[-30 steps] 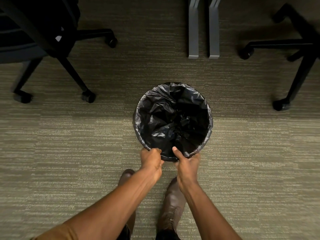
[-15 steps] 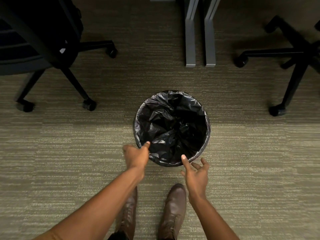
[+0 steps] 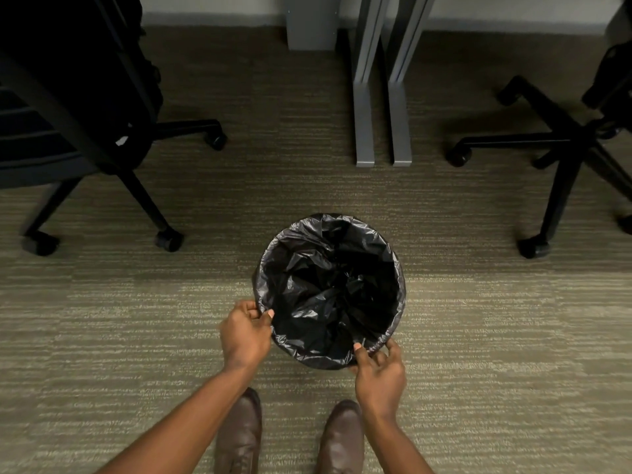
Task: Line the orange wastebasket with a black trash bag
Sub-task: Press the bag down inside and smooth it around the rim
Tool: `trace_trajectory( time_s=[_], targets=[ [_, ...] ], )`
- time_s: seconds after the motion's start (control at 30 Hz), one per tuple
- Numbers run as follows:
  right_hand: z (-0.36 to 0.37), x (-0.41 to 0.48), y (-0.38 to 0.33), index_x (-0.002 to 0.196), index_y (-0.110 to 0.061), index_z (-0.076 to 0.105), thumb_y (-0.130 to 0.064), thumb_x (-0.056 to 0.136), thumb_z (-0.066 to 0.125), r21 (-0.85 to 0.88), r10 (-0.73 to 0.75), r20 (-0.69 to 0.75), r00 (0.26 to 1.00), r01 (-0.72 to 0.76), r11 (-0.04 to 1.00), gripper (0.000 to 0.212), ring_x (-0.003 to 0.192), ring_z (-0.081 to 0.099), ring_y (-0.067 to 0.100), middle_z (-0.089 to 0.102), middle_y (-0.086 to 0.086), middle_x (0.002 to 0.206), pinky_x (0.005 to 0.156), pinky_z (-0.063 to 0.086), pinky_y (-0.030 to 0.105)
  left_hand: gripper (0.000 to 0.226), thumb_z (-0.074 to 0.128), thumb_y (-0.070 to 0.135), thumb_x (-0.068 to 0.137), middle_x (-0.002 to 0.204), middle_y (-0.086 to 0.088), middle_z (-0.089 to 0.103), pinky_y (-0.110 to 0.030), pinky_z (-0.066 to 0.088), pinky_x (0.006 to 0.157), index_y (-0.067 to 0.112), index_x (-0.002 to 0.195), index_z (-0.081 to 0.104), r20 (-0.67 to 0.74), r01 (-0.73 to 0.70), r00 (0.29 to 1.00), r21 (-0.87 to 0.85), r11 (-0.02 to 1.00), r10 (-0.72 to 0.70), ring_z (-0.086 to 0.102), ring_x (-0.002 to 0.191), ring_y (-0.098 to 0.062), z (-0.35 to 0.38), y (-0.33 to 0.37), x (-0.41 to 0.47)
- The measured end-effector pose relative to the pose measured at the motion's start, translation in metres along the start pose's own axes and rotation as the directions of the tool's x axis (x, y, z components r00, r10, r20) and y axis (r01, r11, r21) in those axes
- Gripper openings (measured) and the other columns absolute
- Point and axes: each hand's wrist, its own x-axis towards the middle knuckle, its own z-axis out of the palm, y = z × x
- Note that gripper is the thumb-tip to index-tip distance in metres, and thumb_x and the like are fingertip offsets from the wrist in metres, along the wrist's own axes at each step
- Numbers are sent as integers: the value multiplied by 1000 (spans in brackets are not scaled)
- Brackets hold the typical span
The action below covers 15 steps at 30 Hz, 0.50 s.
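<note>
Film this thin looks light, limp and slippery. On the carpet point(image 3: 102, 336), the left hand point(image 3: 244, 336) pinches the black trash bag point(image 3: 328, 289) at the wastebasket's near-left rim; the right hand point(image 3: 379, 374) pinches its near-right edge. The folded rim seems the surest hold.

The wastebasket point(image 3: 337, 360) stands upright on the carpet, seen from above, its round mouth open. The black trash bag point(image 3: 328, 292) sits inside it, crinkled and glossy, with its edge folded over the rim all the way round, so the basket's own colour does not show.
</note>
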Motion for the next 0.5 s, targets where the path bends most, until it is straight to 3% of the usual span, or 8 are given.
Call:
trace_trajectory(
  time_s=[0.1,0.17,0.3,0.43,0.5],
  targets=[
    [-2,3,0,156,-5,47,-2,95,78,68,34,2,999,-34,997,69,108,78,35,79,17,121,98,62,62,19,83,10,97,81,-1,73,-11,48,53,15,91,66,22,-8,1000,-16,1000,8,65,68,-10,-3,-4,-2],
    [-5,7,-5,155,-3,48,4,94,76,118,43,9,999,-44,992,68,110,78,34,80,13,119,99,61,63,25,85,12,95,81,0,75,-14,52,57,21,86,64,25,-33,999,-25,999,33,69,71,-11,-6,-4,-2],
    [-9,19,-26,152,-2,48,8,94,75,170,40,28,999,-44,984,65,104,77,27,77,3,107,101,60,64,21,88,13,92,84,-4,80,-41,66,78,19,91,68,41,-59,997,-52,997,61,78,81,-23,-11,14,-1],
    [-10,35,-58,147,-9,55,-1,95,76,128,-55,40,998,50,990,56,105,80,25,81,8,117,98,63,58,28,91,20,91,79,5,76,-21,51,63,28,86,64,15,-100,995,-44,994,100,73,74,-11,-14,50,10],
    [-8,48,-79,139,-11,61,-4,96,77,100,-109,51,993,104,990,47,101,81,22,83,3,110,94,65,57,26,91,23,91,79,3,77,-24,53,61,27,88,65,28,-107,994,-58,993,109,75,74,-16,-11,72,20]
  ],
)
